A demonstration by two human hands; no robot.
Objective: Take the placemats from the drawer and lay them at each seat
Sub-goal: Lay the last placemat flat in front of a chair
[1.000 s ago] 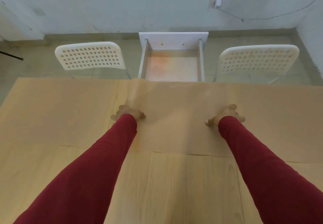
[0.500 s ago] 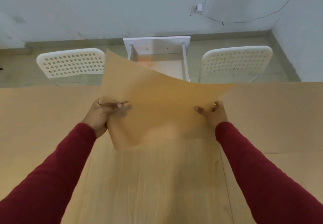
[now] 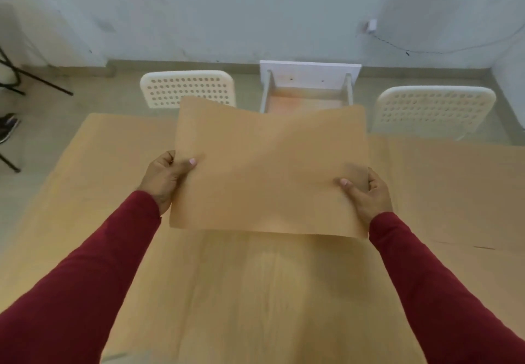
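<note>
A second ago this placemat (image 3: 270, 170) lay flat on the desk (image 3: 255, 292) under my palms; now I have it lifted clear, my left hand (image 3: 164, 177) pinching its left edge with the thumb on top and my right hand (image 3: 366, 192) pinching its right edge the same way. It hangs in front of me, covering part of the open white drawer (image 3: 309, 85) between the two white chairs, so I judge I'm moving it to another seat.
</note>
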